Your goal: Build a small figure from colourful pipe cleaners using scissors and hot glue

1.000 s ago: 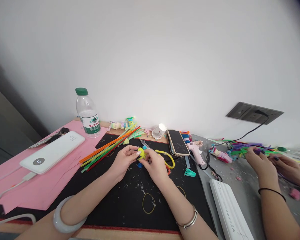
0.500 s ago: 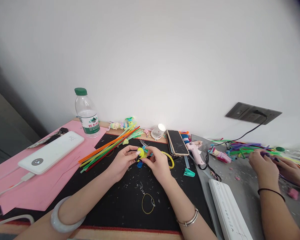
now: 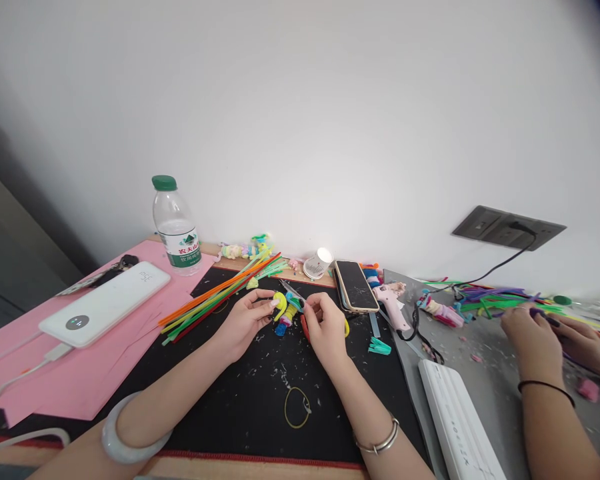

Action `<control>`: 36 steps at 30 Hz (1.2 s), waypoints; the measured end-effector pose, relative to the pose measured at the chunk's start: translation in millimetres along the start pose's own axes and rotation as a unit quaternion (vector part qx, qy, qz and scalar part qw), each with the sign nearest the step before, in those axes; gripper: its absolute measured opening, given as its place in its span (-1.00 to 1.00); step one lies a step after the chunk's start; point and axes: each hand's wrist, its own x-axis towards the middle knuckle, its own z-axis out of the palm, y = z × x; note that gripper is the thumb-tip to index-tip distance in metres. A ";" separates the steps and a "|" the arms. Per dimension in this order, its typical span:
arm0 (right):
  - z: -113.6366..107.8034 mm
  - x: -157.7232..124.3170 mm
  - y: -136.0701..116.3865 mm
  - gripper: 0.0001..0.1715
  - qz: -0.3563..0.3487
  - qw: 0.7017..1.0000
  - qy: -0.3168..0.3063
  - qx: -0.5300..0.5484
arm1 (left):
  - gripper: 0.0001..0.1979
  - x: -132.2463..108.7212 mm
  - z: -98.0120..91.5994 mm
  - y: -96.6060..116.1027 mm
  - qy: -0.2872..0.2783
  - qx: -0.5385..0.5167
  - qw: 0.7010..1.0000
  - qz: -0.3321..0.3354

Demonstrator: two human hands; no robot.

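My left hand (image 3: 247,321) pinches the curled yellow end of a small fuzzy pipe-cleaner piece (image 3: 289,314). That piece has yellow, purple, blue and teal parts, the blue lowest. At its teal side, my right hand (image 3: 325,327) is closed with thumb and forefinger together; the exact grip point is partly hidden. Scissors (image 3: 291,289) lie just behind, blades pointing up and left, their yellow and red handles mostly covered by my right hand. Below, on the black mat (image 3: 240,407), rests a thin yellowish loop (image 3: 297,425).
Pipe cleaners (image 3: 220,293) lie left of my hands. Behind stand a bottle (image 3: 177,230) and paper cup (image 3: 318,263). Rightward are a phone (image 3: 356,285), glue gun (image 3: 394,305) and white power strip (image 3: 457,413). Another person's hands (image 3: 535,340) work at far right.
My right fingers have drawn slightly right, off the front of the piece. More of its striped body and the scissors' blades now show. My left hand has barely moved.
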 end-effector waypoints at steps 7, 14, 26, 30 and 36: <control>-1.3 2.4 2.2 -0.58 -0.040 0.997 -0.023 -0.062 | -0.65 -1.8 1.3 0.7 -0.012 0.015 1.000 0.009; -0.4 1.6 5.0 -0.82 -0.027 0.998 -0.047 -0.026 | -0.64 -2.5 0.7 0.5 -0.013 0.036 0.999 0.020; 0.9 2.8 11.4 -0.49 -0.168 0.979 -0.094 -0.063 | -0.69 -2.9 -0.2 -0.7 -0.031 0.044 0.998 0.013; 1.8 2.3 9.4 -0.44 -0.180 0.976 -0.099 -0.071 | -0.70 -2.4 -0.9 -1.9 -0.039 0.031 0.999 0.002; 3.7 1.6 8.6 -0.45 -0.184 0.976 -0.093 -0.077 | -0.70 -1.5 -0.6 -2.7 -0.040 0.015 0.999 -0.013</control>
